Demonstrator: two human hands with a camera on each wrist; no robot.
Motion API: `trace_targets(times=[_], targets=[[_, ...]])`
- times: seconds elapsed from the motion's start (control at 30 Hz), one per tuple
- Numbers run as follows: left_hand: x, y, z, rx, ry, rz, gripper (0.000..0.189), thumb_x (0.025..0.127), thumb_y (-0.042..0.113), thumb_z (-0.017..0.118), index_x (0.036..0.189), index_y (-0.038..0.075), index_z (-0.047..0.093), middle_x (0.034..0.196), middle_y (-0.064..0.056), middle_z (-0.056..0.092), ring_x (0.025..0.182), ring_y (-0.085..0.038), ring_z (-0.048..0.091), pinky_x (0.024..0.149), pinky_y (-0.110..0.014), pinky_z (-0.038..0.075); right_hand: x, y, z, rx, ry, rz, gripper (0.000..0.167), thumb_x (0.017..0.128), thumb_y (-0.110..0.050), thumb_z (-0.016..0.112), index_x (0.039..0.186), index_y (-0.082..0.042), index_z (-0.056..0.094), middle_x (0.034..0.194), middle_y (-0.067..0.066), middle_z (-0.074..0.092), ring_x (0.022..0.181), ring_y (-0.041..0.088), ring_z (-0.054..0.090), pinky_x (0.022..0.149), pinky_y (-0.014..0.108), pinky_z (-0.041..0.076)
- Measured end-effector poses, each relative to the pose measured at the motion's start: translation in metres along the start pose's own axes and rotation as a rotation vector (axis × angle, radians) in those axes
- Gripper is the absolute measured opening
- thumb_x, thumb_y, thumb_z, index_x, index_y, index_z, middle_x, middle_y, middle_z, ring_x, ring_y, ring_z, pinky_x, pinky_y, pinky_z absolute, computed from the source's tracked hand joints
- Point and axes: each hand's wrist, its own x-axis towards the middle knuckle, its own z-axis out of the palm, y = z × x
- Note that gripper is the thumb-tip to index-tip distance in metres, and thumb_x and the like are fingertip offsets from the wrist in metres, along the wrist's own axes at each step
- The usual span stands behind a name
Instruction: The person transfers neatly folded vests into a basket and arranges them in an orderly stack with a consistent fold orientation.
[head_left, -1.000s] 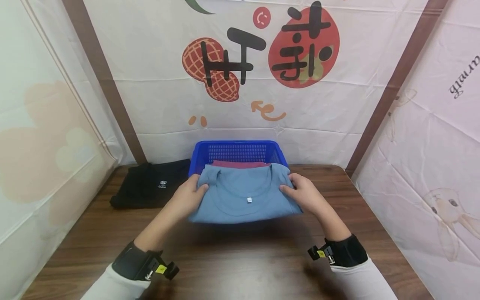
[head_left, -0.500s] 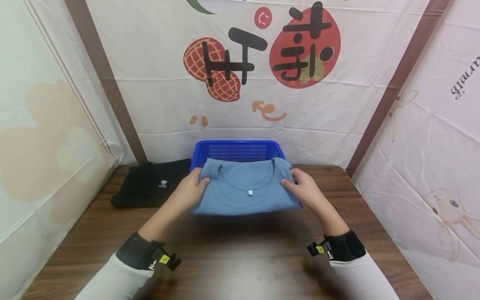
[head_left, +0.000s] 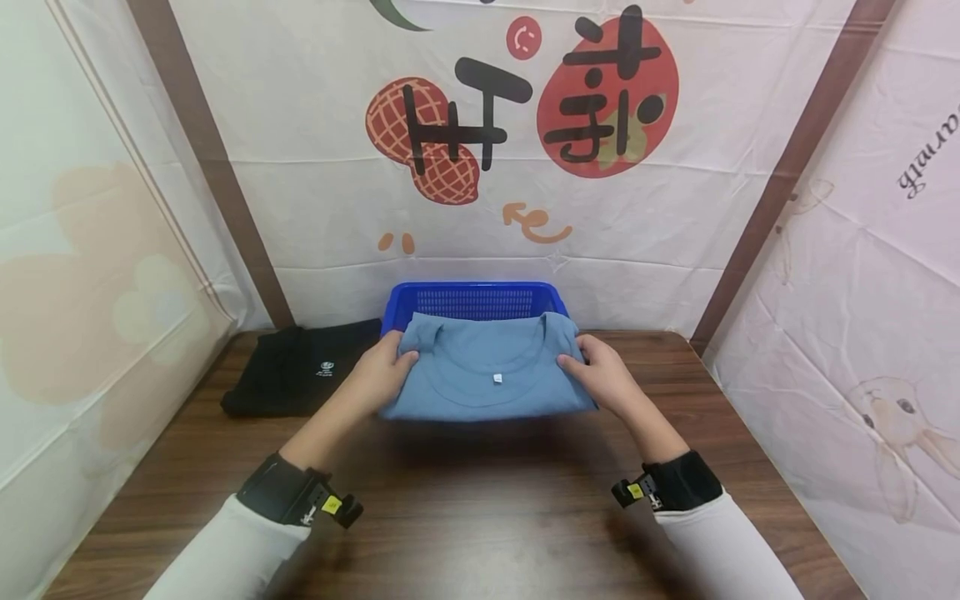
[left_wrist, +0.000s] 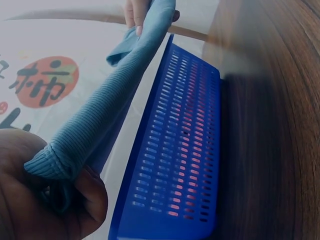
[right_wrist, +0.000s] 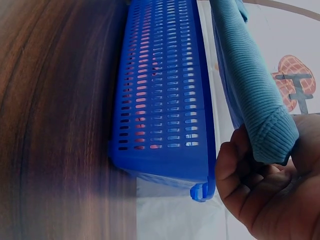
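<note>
Left hand (head_left: 377, 372), right hand (head_left: 604, 375): fingers gripping folded shirt (head_left: 480, 393), both sides | blue basket (head_left: 474, 303) close by | best held level, folds snug!

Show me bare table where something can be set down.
Free: the wooden tabletop between the forearms, nearer than the blue crew-neck shirt, and right of them, toward the fabric wall. Crowded: back left, with the folded black garment, and back centre, with the blue basket and held shirt.

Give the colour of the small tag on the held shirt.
White; the tag shows best in the head view.
</note>
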Motion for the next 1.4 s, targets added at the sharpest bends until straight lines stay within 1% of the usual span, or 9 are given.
trace_targets(times=[0.13, 0.33, 0.47, 0.63, 0.77, 0.97, 1.1, 1.23, 1.4], targets=[[0.004, -0.001, 0.0, 0.006, 0.006, 0.015, 0.038, 0.108, 0.023, 0.049, 0.137, -0.001, 0.048, 0.132, -0.025, 0.062, 0.127, -0.041, 0.057, 0.107, -0.058, 0.044, 0.005, 0.001, -0.001, -0.002, 0.004, 0.002, 0.038, 0.102, -0.035, 0.063, 0.124, -0.004, 0.058, 0.116, 0.013, 0.065, 0.098, 0.025, 0.058, 0.082, 0.039, 0.05], [0.012, -0.005, -0.001, 0.003, 0.0, 0.027, 0.038, 0.108, 0.023, 0.049, 0.137, -0.001, 0.048, 0.13, -0.023, 0.062, 0.125, -0.039, 0.058, 0.105, -0.057, 0.045, 0.012, -0.001, -0.001, -0.015, 0.01, -0.007, 0.039, 0.103, -0.033, 0.062, 0.127, -0.002, 0.058, 0.121, 0.014, 0.065, 0.102, 0.026, 0.06, 0.085, 0.041, 0.051], [0.019, -0.006, -0.003, 0.015, -0.004, 0.029, 0.038, 0.109, 0.024, 0.049, 0.137, -0.002, 0.047, 0.129, -0.023, 0.062, 0.123, -0.038, 0.059, 0.104, -0.057, 0.046, 0.017, -0.002, -0.002, -0.03, 0.018, -0.023, 0.038, 0.103, -0.033, 0.062, 0.125, -0.003, 0.059, 0.118, 0.014, 0.065, 0.098, 0.026, 0.059, 0.083, 0.04, 0.05], [0.026, -0.007, -0.005, 0.017, -0.01, 0.011, 0.039, 0.109, 0.026, 0.047, 0.138, 0.0, 0.047, 0.128, -0.022, 0.062, 0.121, -0.037, 0.059, 0.102, -0.057, 0.046, 0.025, -0.001, -0.003, -0.022, 0.016, -0.032, 0.035, 0.103, -0.033, 0.061, 0.123, -0.004, 0.058, 0.113, 0.013, 0.063, 0.093, 0.025, 0.057, 0.078, 0.038, 0.048], [0.033, -0.009, -0.005, 0.019, -0.006, 0.005, 0.039, 0.11, 0.027, 0.046, 0.138, 0.002, 0.047, 0.128, -0.02, 0.061, 0.12, -0.035, 0.059, 0.102, -0.056, 0.047, 0.03, -0.001, -0.003, -0.009, 0.008, -0.042, 0.034, 0.104, -0.034, 0.061, 0.122, -0.005, 0.057, 0.111, 0.013, 0.062, 0.092, 0.025, 0.056, 0.077, 0.038, 0.047], [0.039, -0.013, -0.008, 0.009, -0.018, 0.005, 0.041, 0.11, 0.028, 0.046, 0.14, 0.001, 0.046, 0.13, -0.02, 0.06, 0.12, -0.035, 0.057, 0.104, -0.056, 0.046, 0.036, -0.001, -0.004, 0.004, -0.001, -0.04, 0.036, 0.104, -0.035, 0.061, 0.121, -0.005, 0.057, 0.109, 0.013, 0.061, 0.091, 0.025, 0.055, 0.077, 0.038, 0.047], [0.043, -0.015, -0.01, -0.006, -0.017, -0.003, 0.042, 0.109, 0.029, 0.047, 0.14, 0.0, 0.046, 0.13, -0.02, 0.059, 0.12, -0.035, 0.057, 0.104, -0.057, 0.045, 0.041, -0.002, -0.004, 0.009, -0.006, -0.037, 0.038, 0.104, -0.037, 0.06, 0.123, -0.004, 0.057, 0.112, 0.014, 0.06, 0.093, 0.026, 0.055, 0.079, 0.039, 0.047], [0.048, -0.016, -0.011, -0.017, -0.015, -0.003, 0.042, 0.109, 0.029, 0.047, 0.14, 0.0, 0.046, 0.129, -0.02, 0.059, 0.12, -0.035, 0.056, 0.105, -0.056, 0.045, 0.047, -0.003, -0.005, -0.002, -0.008, -0.037, 0.041, 0.104, -0.038, 0.059, 0.128, -0.004, 0.055, 0.119, 0.014, 0.06, 0.1, 0.027, 0.056, 0.084, 0.041, 0.048], [0.054, -0.018, -0.01, -0.013, 0.001, -0.002, 0.041, 0.109, 0.028, 0.047, 0.138, -0.001, 0.047, 0.127, -0.021, 0.059, 0.117, -0.035, 0.056, 0.104, -0.056, 0.045, 0.055, -0.004, -0.005, -0.002, -0.003, -0.048, 0.039, 0.105, -0.037, 0.058, 0.127, -0.005, 0.056, 0.121, 0.014, 0.06, 0.103, 0.028, 0.056, 0.089, 0.044, 0.048]])
